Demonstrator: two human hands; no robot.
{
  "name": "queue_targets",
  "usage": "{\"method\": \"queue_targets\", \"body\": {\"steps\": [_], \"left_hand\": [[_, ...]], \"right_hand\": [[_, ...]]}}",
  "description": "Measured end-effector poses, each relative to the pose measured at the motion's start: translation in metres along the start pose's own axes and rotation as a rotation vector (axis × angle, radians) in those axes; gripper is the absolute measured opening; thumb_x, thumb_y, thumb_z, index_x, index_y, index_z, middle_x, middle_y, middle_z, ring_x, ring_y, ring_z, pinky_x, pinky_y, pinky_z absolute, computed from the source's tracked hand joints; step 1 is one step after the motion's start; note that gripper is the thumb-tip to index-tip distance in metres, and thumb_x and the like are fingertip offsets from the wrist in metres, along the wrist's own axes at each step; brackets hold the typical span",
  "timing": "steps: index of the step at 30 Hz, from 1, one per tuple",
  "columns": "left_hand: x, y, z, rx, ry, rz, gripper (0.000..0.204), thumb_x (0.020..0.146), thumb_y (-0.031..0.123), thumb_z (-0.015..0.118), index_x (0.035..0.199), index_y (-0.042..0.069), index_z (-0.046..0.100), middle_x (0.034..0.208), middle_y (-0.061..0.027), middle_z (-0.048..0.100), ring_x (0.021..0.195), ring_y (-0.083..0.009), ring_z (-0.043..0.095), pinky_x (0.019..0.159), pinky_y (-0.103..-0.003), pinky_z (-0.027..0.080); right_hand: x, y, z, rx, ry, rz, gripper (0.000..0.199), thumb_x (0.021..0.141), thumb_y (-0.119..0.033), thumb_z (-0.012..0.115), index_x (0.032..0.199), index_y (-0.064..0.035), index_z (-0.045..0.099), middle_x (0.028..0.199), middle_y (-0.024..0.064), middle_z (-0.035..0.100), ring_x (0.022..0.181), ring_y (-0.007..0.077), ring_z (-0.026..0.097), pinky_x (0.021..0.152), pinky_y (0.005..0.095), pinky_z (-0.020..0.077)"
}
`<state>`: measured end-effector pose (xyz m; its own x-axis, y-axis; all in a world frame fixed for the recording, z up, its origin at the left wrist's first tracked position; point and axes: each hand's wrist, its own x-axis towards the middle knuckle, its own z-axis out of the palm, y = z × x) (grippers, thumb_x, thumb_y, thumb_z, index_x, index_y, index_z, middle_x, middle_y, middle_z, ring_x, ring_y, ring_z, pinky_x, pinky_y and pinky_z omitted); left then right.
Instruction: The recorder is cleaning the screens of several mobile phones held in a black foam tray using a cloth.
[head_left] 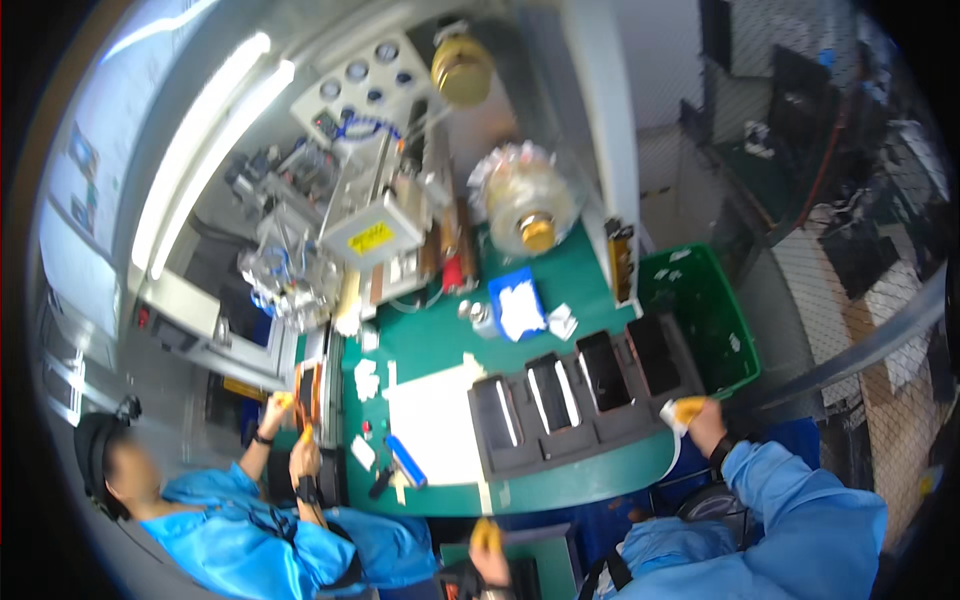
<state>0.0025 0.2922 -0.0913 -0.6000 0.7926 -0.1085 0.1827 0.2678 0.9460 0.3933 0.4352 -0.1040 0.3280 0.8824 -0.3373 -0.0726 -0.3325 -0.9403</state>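
Observation:
My right hand (706, 425), with yellow finger covers, is closed on a white wipe (673, 416) just off the right end of a dark grey tray (535, 453). Several phone-sized dark glass panels sit in the tray's slots; one dark panel (601, 371) lies near its middle, and a white streak shows on some of them. Low in the view, my left hand (490, 560) is below the table's front edge, its yellow-covered fingers drawn together. Whatever they hold, if anything, I cannot make out. Beside that hand lies a dark object (524, 576) on a green surface.
A green bin (735, 345) adjoins the table's right side. On the green table (430, 340) are a white sheet (430, 425), a blue box of white wipes (518, 305), a blue roller (405, 460) and machinery behind. A co-worker in blue (250, 535) handles a panel at left.

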Motion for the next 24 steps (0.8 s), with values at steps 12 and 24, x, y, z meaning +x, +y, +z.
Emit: {"method": "queue_targets", "body": {"steps": [12, 24], "left_hand": [[-0.281, -0.037, -0.088, -0.574, 0.461, -0.660, 0.038, 0.083, 0.020, 0.063, 0.114, 0.001, 0.053, 0.096, -0.0136, 0.063, 0.085, -0.0223, 0.061, 0.072, -0.035, 0.052], [-0.383, -0.026, -0.139, -0.733, 0.948, -0.621, 0.025, 0.084, 0.008, 0.054, 0.108, -0.001, 0.057, 0.090, -0.0156, 0.065, 0.073, -0.0201, 0.064, 0.063, -0.024, 0.050]], "right_hand": [[-0.135, 0.022, 0.084, -0.277, -0.676, -0.211, 0.014, 0.071, 0.000, 0.067, 0.084, -0.0015, 0.069, 0.078, 0.0106, 0.066, 0.071, 0.0168, 0.064, 0.065, 0.0264, 0.0496], [-0.323, 0.042, 0.196, -0.440, -1.303, -0.685, 0.005, 0.075, -0.006, 0.060, 0.080, -0.0057, 0.059, 0.083, 0.0141, 0.057, 0.079, 0.0346, 0.054, 0.067, 0.0406, 0.0432]]}}
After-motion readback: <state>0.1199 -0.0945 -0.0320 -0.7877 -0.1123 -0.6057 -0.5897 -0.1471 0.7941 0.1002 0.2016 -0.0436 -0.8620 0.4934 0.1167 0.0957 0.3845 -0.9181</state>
